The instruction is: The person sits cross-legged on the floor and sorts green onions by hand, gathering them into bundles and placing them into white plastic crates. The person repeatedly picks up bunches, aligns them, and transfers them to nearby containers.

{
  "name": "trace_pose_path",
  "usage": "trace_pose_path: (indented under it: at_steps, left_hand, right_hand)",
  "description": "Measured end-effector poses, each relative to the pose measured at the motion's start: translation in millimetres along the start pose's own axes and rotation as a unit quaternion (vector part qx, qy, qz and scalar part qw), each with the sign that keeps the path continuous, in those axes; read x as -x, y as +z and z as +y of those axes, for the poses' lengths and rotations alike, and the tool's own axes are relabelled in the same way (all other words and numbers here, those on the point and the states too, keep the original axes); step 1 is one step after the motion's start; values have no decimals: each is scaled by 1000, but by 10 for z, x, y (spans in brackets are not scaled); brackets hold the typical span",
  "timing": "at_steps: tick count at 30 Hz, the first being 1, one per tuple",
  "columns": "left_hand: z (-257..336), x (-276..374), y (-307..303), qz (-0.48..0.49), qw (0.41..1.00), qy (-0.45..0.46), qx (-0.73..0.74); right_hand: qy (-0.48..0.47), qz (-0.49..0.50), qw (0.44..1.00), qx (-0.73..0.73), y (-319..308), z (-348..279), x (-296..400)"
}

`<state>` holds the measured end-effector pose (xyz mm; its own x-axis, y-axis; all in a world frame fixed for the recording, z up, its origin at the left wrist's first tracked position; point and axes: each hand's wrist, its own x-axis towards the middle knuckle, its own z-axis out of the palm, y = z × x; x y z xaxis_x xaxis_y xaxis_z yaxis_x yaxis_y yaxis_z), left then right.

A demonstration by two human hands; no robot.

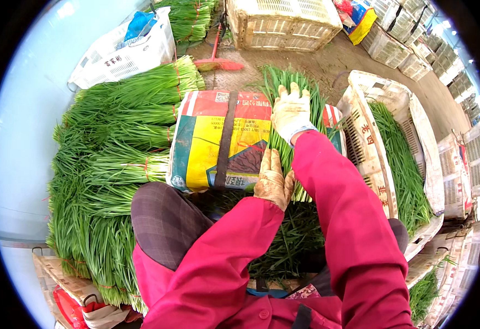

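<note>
A loose bunch of green garlic chives (pixel 320 103) lies across the right part of a printed sack (pixel 201 135) with a dark strap round it. My right hand (pixel 293 109), in a pale soiled glove, rests on the upper part of the bunch with its fingers spread. Near the pale stem ends, my left hand (pixel 273 181), in a brown-stained glove, touches the bunch's left side, its thumb by the stems. A thin red tie (pixel 250 146) lies on the sack. Tied chive bundles (pixel 141 166) are piled to the left.
An open plastic crate (pixel 371 148) at the right holds loose chives (pixel 400 160). A white crate (pixel 120 61) stands at the upper left, a slatted crate (pixel 289 28) at the top. A red dustpan or broom (pixel 219 64) lies on the floor. Cuttings (pixel 289 242) lie below the sack.
</note>
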<state>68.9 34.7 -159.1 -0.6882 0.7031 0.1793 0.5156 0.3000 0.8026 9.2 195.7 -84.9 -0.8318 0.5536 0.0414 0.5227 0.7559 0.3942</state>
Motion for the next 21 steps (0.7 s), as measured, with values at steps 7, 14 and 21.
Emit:
trace_pose_path:
  at_steps: [7, 14, 21]
  left_hand:
    - [41, 3, -70, -24, 1000, -5, -6]
    - [-84, -149, -259, -70, 997, -22, 35]
    - [-130, -374, -491, 31, 975, 34, 220]
  right_hand:
    - [69, 63, 981, -170, -151, 145, 41]
    - [-40, 147, 881, -448, -226, 520, 517]
    - [35, -162, 716, -678, -320, 1160, 1361]
